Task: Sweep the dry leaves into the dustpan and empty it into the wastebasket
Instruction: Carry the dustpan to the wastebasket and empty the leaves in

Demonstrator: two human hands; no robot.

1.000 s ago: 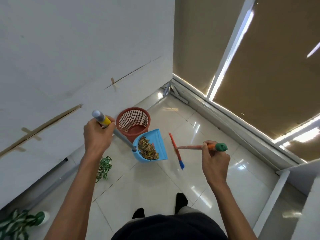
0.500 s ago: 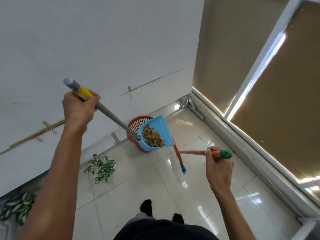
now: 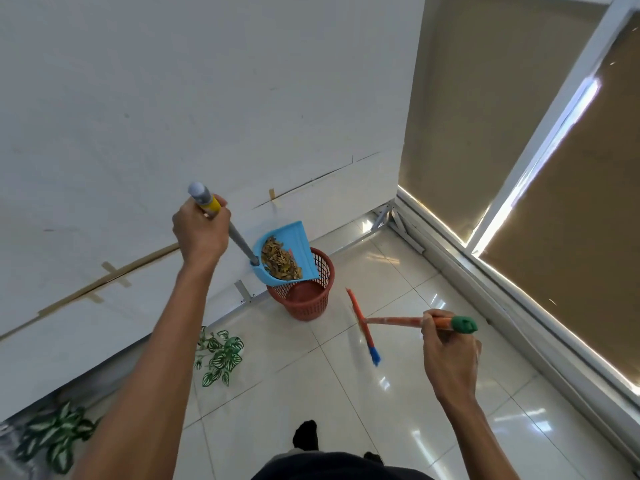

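Note:
My left hand [image 3: 201,233] grips the yellow-and-grey top of the dustpan's long handle. The blue dustpan [image 3: 294,237] hangs in the air, tilted, over the rim of the red mesh wastebasket [image 3: 304,303] that stands on the floor by the wall. A heap of dry brown leaves [image 3: 278,259] lies inside the pan. My right hand [image 3: 450,355] holds the orange broom handle just below its green cap. The broom's narrow orange head [image 3: 362,323] with a blue tip sits low over the tiles, right of the basket.
A white wall runs along the left behind the basket. Green-and-white leafy sprigs [image 3: 220,356] lie on the tiles at its foot, more at lower left [image 3: 52,436]. Windows with tan blinds [image 3: 554,209] close the right side. Glossy white tiles [image 3: 398,403] lie underfoot; my feet show at bottom.
The dustpan has been lifted higher and now hangs over the wastebasket's rim. My left hand rose with the handle. The broom stayed in my right hand, right of the basket.

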